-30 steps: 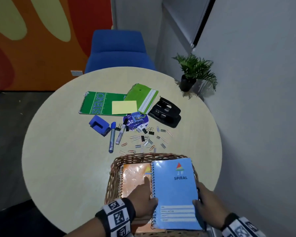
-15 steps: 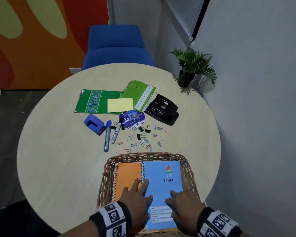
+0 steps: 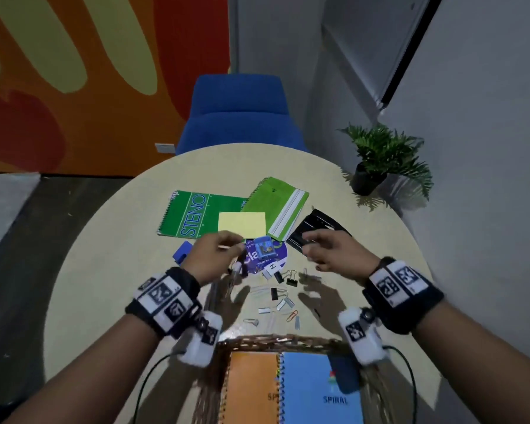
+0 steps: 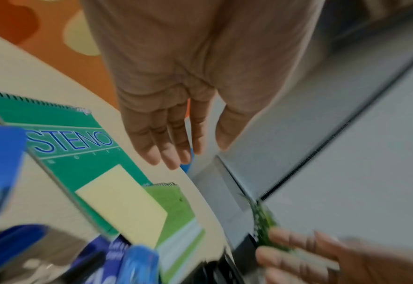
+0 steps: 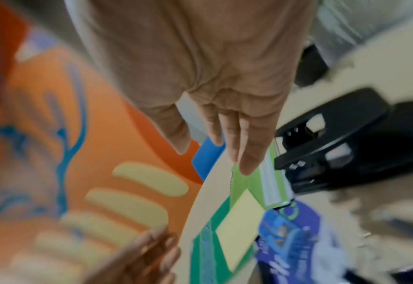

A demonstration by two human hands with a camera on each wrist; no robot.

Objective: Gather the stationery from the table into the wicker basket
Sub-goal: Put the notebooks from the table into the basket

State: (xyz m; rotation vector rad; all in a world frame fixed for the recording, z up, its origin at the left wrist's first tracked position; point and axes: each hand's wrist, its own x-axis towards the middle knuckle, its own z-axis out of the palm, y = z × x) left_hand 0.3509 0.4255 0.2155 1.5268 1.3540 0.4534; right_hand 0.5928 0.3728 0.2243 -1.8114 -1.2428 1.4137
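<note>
The left hand point(image 3: 214, 258) hovers empty with fingers loosely extended over the STENO pad point(image 3: 193, 214) and yellow sticky pad point(image 3: 241, 221). The right hand point(image 3: 334, 255), fingers spread, hangs above the black hole punch point(image 3: 315, 223). The wicker basket point(image 3: 276, 340) holds 2 spiral notebooks at the table's near edge.

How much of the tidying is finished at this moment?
Done: the orange notebook and blue notebook lie in the wicker basket. In hand: nothing; left hand and right hand hover open. Left: STENO pad, hole punch, clips.
</note>
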